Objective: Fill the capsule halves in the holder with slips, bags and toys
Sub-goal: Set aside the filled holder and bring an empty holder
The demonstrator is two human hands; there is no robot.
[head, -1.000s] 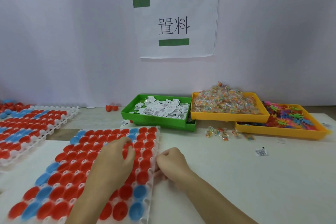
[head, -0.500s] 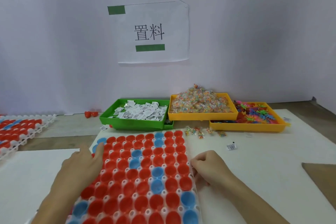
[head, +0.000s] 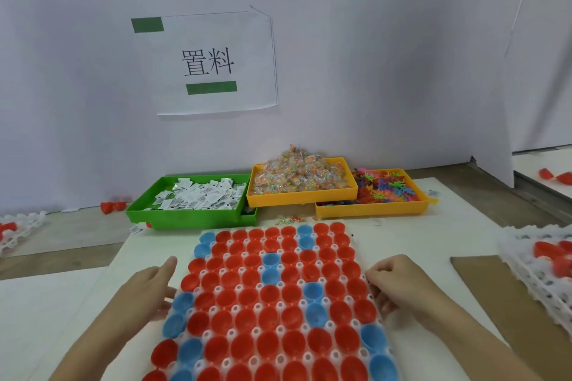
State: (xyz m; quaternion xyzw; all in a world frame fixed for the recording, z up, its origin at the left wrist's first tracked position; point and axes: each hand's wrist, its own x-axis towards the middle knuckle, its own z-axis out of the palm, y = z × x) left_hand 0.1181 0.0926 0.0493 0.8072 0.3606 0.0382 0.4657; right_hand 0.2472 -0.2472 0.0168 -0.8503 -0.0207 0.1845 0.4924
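Two hands (head: 148, 291) (head: 391, 280) at six o'clock, three trays at twelve — one green (head: 185, 219), two yellow (head: 301, 196) (head: 371, 210) — plus one wall sign (head: 213, 62) and three holders, middle (head: 235, 308), nine (head: 21, 226) and three o'clock (head: 526, 281).

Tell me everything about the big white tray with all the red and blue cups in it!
The holder is a white, plastic-looking grid lying flat on the pale table, just in front of three supply trays. Its round sockets hold open capsule halves, mostly red with some blue, mouths up and looking empty. The left hand touches its left edge with straight fingers; the right hand curls at its right edge.
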